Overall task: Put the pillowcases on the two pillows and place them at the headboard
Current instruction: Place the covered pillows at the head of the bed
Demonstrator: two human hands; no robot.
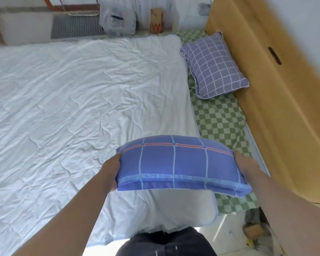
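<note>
I hold a pillow in a blue case with pale grid lines, an orange stripe and a "SLEEP" band [175, 163] in the air above the near edge of the bed. My left hand [113, 168] grips its left end and my right hand [245, 166] grips its right end; the fingers of both are hidden under the pillow. A second pillow in a purple case with a white grid [214, 64] lies on the green checked sheet [220, 119], against the wooden headboard [277, 100] at the far right.
A crumpled white duvet [78, 100] covers most of the bed. Beyond the far edge stand a grey hanging cloth [116, 19] and a brown box with a red mark [156, 21]. A bag or clutter [255, 230] lies on the floor at lower right.
</note>
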